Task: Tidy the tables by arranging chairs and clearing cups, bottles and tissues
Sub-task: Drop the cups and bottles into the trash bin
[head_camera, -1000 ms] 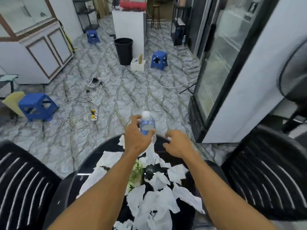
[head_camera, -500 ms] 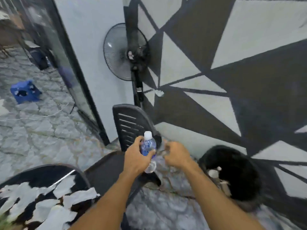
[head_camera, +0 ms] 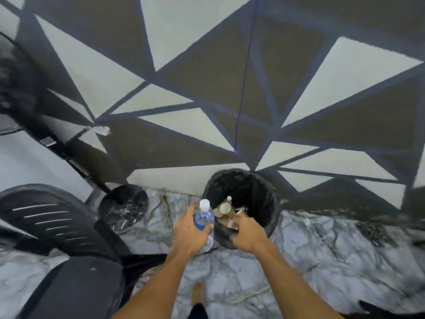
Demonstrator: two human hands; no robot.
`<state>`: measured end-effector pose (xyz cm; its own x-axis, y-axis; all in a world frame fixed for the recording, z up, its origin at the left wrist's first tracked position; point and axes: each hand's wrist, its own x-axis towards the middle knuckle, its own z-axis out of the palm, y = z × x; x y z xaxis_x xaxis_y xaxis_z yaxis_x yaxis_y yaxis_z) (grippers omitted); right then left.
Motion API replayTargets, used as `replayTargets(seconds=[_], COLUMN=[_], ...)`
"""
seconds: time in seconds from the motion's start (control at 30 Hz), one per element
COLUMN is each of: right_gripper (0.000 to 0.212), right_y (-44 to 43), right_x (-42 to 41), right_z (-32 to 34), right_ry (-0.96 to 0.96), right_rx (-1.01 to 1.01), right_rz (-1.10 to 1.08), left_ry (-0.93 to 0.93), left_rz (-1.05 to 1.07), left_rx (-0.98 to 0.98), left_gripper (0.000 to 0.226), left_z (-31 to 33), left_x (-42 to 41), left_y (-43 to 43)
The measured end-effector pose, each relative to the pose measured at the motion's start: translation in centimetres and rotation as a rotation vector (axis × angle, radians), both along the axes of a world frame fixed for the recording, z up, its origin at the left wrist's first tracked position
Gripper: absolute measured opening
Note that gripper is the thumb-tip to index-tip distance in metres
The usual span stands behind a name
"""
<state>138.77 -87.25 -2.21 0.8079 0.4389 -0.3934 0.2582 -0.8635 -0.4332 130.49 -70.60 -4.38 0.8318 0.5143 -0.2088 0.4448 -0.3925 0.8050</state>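
Note:
My left hand point(head_camera: 188, 233) grips a clear water bottle point(head_camera: 203, 218) with a blue label and white cap, upright, just left of a black bin point(head_camera: 264, 194) lined with a black bag. The bin stands against the patterned wall and holds brown paper cups point(head_camera: 226, 209) and another bottle. My right hand point(head_camera: 248, 236) hovers over the bin's near rim with its fingers curled inward. Whether that hand holds anything is hidden.
A black slatted plastic chair point(head_camera: 57, 226) stands at the left, its seat low in the view. The round black base of a standing fan point(head_camera: 124, 203) sits between chair and bin. Marble-patterned floor point(head_camera: 322, 249) stretches right of the bin. My foot point(head_camera: 197, 293) shows below.
I have turned from the tissue-strewn table towards the wall and come up to the bin. My left hand has carried the bottle along, and both hands are now at the bin's rim.

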Motion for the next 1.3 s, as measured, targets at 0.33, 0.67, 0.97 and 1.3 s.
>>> replayTargets(seconds=[0.33,0.67,0.97,1.3], right_gripper=[0.030,0.019,0.017,0.030], right_y=[1.6,1.5,1.8,9.3], right_x=[12.1,21.9,30.6,30.1], right_z=[-4.9,-7.6,-7.5,-5.2], right_ry=[0.119,0.185,0.236,0.193], right_rx=[-0.126,-0.050,-0.039,-0.025], right_rz=[-0.199,-0.154,0.042,0.385], left_ry=[0.095,0.282,0.447,0.403], left_rz=[-0.019,0.062,0.140,0.290], left_rx=[-0.083,-0.111,-0.180,-0.049], left_gripper=[0.058,0.078,0.067,0.055], left_z=[-5.2,-7.6,-8.3,-3.9], left_x=[14.2,24.1,26.8,23.0], left_y=[2.4,2.1,1.6,4.7])
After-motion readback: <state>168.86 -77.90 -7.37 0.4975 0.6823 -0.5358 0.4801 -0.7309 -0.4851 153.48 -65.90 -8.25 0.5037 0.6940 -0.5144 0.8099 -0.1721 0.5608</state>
